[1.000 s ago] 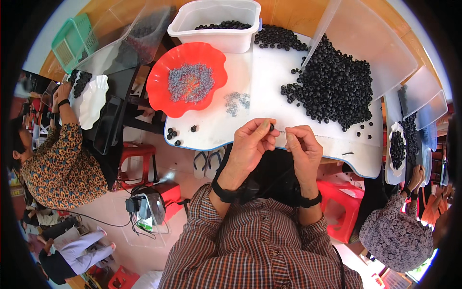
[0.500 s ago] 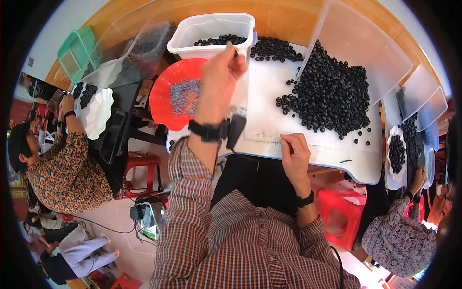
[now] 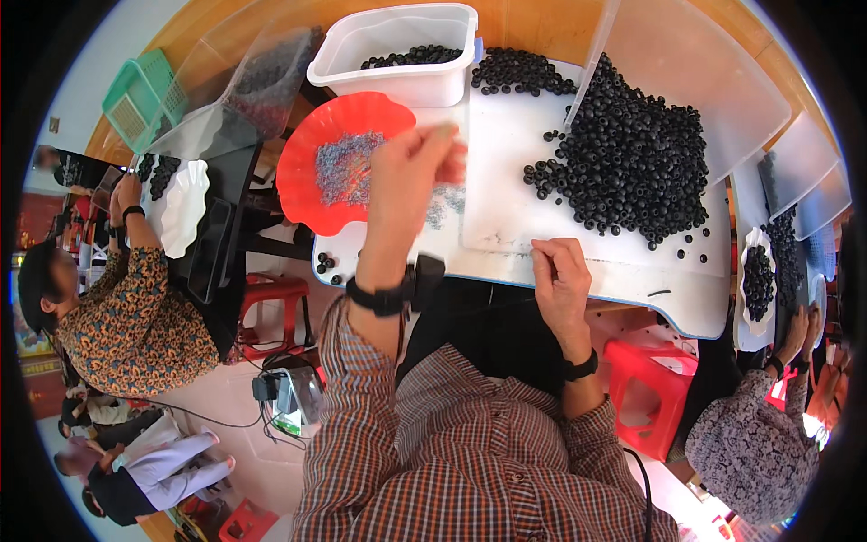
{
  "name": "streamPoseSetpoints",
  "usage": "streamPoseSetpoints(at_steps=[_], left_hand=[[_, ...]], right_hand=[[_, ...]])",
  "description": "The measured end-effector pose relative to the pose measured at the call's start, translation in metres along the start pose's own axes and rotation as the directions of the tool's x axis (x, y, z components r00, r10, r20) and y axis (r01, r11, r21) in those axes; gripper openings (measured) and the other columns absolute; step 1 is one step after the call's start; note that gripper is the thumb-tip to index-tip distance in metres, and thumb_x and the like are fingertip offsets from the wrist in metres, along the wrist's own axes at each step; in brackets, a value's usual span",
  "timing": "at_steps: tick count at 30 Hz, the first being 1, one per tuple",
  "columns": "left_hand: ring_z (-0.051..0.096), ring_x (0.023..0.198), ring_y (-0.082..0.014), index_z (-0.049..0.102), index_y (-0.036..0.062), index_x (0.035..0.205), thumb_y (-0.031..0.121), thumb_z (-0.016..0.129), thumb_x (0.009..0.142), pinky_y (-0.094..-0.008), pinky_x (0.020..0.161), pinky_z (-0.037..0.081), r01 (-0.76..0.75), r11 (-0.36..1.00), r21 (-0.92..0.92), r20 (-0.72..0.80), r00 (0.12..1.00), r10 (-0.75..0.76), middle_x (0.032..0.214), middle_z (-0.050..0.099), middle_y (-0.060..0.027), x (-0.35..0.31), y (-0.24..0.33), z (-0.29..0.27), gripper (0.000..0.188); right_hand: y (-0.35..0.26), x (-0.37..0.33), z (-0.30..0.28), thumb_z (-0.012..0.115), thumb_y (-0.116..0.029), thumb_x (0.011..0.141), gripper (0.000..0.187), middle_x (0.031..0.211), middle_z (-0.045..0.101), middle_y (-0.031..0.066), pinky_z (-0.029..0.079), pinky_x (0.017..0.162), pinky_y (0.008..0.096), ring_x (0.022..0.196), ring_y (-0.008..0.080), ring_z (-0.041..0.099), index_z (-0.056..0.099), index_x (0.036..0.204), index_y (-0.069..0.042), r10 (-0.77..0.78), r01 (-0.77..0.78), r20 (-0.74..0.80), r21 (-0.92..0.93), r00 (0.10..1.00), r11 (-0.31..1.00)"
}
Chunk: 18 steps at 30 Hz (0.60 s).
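Observation:
My left hand [image 3: 406,172] is raised over the table, right of the red scalloped dish [image 3: 293,172]. Its fingers are bent but smeared by motion, so their grip is unclear. In the dish lies a heap of small bluish-grey bits [image 3: 348,167]. Near the front edge of the white board [image 3: 501,212], my right hand [image 3: 562,275] is closed, thumb against the curled forefinger. Whatever is between them, if anything, is too small to make out. A big pile of black beads [image 3: 628,167] spreads from a tilted clear bin [image 3: 713,99] on the right.
A white tub [image 3: 397,88] with black beads stands at the back, beside a smaller bead heap [image 3: 519,72]. Several loose beads [image 3: 325,264] lie at the left front edge. Co-workers sit on either side; a red stool [image 3: 646,397] stands below right.
My left hand has come back from the white tub toward me and lower. My right hand stays closed at the board's front edge. The whole view has shifted slightly.

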<state>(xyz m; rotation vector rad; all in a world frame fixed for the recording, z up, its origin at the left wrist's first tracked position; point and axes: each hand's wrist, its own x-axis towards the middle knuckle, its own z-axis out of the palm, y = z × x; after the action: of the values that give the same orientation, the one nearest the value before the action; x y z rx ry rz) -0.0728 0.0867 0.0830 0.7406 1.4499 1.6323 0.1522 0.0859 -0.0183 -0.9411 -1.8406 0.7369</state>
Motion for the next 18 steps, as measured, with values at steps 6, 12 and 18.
streamPoseSetpoints(at_steps=[6,12,18], left_hand=[[0.058,0.061,-0.0087,0.069,-0.0022,0.097,0.013,0.065,0.090,-0.0236,0.056,0.047,0.005,0.833,0.553,-0.168,0.980,0.105,0.081,0.068,-0.0069,-0.066,-0.065,-0.032,0.018],[0.058,0.060,-0.0153,0.069,0.0014,0.093,0.012,0.074,0.081,-0.0294,0.056,0.047,-0.130,0.632,0.764,-0.159,0.911,0.380,0.077,0.063,-0.0093,-0.083,-0.099,-0.042,0.017],[0.057,0.059,-0.0235,0.068,0.0038,0.088,0.020,0.079,0.076,-0.0354,0.056,0.047,-0.063,0.372,0.926,-0.139,0.860,0.492,0.075,0.058,-0.0086,-0.070,-0.102,-0.031,0.023]], right_hand=[[0.000,-0.001,0.001,0.064,0.007,0.084,0.013,0.088,0.057,0.0088,0.045,0.055,0.0270,0.063,0.0155,0.055,0.065,0.095,0.001,0.018,-0.018,0.016,-0.005,1.000,1.000],[-0.005,0.000,0.003,0.063,0.007,0.084,0.013,0.089,0.057,0.0088,0.045,0.055,0.0267,0.063,0.0150,0.055,0.066,0.095,0.000,0.041,-0.041,0.022,-0.003,0.999,0.999],[-0.002,0.000,0.004,0.064,0.008,0.083,0.014,0.090,0.057,0.0093,0.044,0.054,0.0263,0.063,0.0147,0.055,0.066,0.095,0.001,0.039,-0.039,0.020,-0.033,0.999,0.999]])
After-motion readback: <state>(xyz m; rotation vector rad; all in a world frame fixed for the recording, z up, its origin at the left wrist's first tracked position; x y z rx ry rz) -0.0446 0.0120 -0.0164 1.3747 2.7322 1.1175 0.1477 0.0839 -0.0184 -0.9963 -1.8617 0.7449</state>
